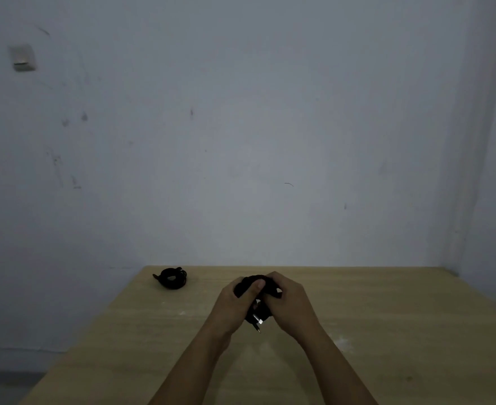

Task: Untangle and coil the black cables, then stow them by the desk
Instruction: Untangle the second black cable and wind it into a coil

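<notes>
We see left hand [236, 302] and right hand [292, 304] pressed together around black cable bundle [257, 283], fingers curled tight on it, above wooden desk [387, 331]. Silver-tipped plug [257, 324] hangs just below grip. Second coiled cable [171, 277] lies on desk, well apart, far-left of grip.

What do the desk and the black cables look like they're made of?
The desk looks like light wood or wood-look laminate, matte, with faint grain streaks. The cable bundle held in both hands, and the coiled cable lying at the far left, look like matte black rubber or plastic; the plug tip glints like metal.
</notes>
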